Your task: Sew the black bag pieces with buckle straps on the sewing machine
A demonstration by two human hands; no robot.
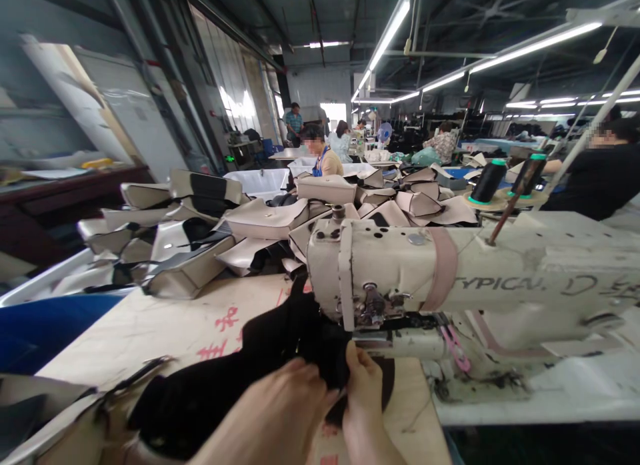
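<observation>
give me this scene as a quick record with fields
left hand: gripping black fabric
right hand: pinching the same fabric, next to the sewing machine
work surface: wooden table with red markings
behind: piles of beige panels, black thread spools
nearby: co-worker in black, at the far right

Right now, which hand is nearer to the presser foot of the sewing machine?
Right hand: just below the presser foot. Left hand: farther off, down and left, on the black fabric.
</observation>
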